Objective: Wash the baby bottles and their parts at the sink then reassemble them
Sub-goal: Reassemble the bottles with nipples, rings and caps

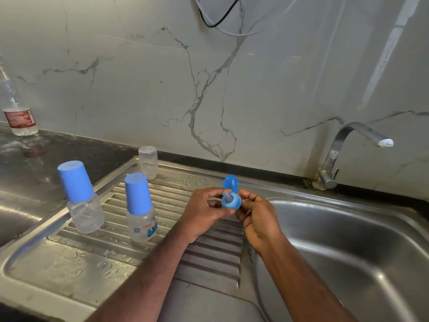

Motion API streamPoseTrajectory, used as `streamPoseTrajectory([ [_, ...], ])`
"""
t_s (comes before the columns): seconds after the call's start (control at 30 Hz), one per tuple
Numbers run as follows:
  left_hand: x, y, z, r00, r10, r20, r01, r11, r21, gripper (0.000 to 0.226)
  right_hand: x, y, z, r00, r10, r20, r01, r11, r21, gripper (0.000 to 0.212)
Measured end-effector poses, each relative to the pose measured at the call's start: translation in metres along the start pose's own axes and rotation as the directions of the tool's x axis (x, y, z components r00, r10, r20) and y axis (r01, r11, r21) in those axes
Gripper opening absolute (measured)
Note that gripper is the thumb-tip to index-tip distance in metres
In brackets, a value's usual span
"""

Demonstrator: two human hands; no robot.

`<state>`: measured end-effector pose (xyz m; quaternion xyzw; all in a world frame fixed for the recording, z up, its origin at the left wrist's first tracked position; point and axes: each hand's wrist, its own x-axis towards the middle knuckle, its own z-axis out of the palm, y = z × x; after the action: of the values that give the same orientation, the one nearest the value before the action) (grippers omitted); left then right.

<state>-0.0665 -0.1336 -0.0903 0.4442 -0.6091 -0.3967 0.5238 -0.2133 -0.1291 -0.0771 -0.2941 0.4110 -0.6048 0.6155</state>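
Over the steel draining board point(97, 259), both my hands hold a blue screw ring with a clear teat point(230, 201) poking up through it. My left hand point(206, 211) pinches the ring's left side; my right hand point(256, 213) grips its right side. Just behind them a blue cap point(230, 182) stands on the board. Two assembled baby bottles with blue caps stand upright on the board, one at the left point(81, 196) and one nearer the middle point(140, 206). A bare clear bottle body point(148, 161) stands upside down at the back edge.
The sink basin point(348, 247) lies to the right, with a chrome tap point(343, 149) at its back and no water running. A plastic water bottle point(17, 108) stands on the dark counter at far left. Water drops dot the board. Cables hang on the marble wall.
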Motion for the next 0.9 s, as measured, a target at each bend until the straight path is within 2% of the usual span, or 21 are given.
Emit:
streamPoseTrajectory([
  [0.07, -0.001, 0.004, 0.002, 1.0, 0.024, -0.001, -0.024, 1.0, 0.02, 0.042, 0.0, -0.001, 0.001, 0.999, -0.03, 0.021, 0.031, 0.998, -0.057, 0.021],
  [0.13, 0.0, 0.004, 0.002, 0.999, 0.033, 0.007, -0.033, 0.999, 0.02, 0.04, 0.0, 0.0, 0.0, 0.988, -0.116, 0.1, 0.136, 0.964, -0.227, 0.016],
  [0.23, 0.001, 0.001, 0.002, 1.0, 0.023, -0.002, -0.023, 0.999, 0.034, 0.04, 0.003, 0.006, -0.002, 0.948, -0.229, 0.22, 0.315, 0.765, -0.562, 0.022],
  [0.33, 0.002, -0.003, 0.003, 1.0, -0.001, -0.024, 0.003, 0.997, 0.078, 0.038, 0.007, 0.011, 0.0, 0.922, -0.306, 0.237, 0.378, 0.576, -0.725, 0.023],
  [0.43, 0.004, -0.006, 0.004, 1.0, -0.005, -0.031, 0.009, 0.994, 0.113, 0.034, 0.007, 0.009, 0.003, 0.897, -0.357, 0.26, 0.411, 0.46, -0.787, 0.011],
  [0.53, 0.004, -0.004, 0.003, 0.999, -0.005, -0.036, 0.009, 0.992, 0.123, 0.04, 0.006, 0.006, -0.002, 0.873, -0.393, 0.29, 0.432, 0.345, -0.833, 0.01],
  [0.63, 0.004, -0.003, 0.003, 0.999, 0.036, -0.001, -0.035, 0.982, 0.183, 0.043, 0.008, 0.002, -0.011, 0.844, -0.379, 0.379, 0.5, 0.301, -0.812, 0.009],
  [0.77, 0.003, -0.005, 0.004, 0.998, 0.05, 0.033, -0.056, 0.978, 0.203, 0.039, 0.01, -0.003, -0.019, 0.784, -0.35, 0.512, 0.586, 0.148, -0.797, 0.011],
  [0.83, 0.002, -0.006, 0.002, 0.996, 0.067, 0.057, -0.076, 0.979, 0.187, 0.04, 0.011, -0.006, -0.02, 0.752, -0.34, 0.565, 0.633, 0.132, -0.763, 0.02],
  [0.9, 0.002, -0.007, 0.0, 0.995, 0.076, 0.066, -0.086, 0.982, 0.168, 0.039, 0.011, -0.009, -0.019, 0.762, -0.297, 0.575, 0.631, 0.142, -0.762, 0.028],
])
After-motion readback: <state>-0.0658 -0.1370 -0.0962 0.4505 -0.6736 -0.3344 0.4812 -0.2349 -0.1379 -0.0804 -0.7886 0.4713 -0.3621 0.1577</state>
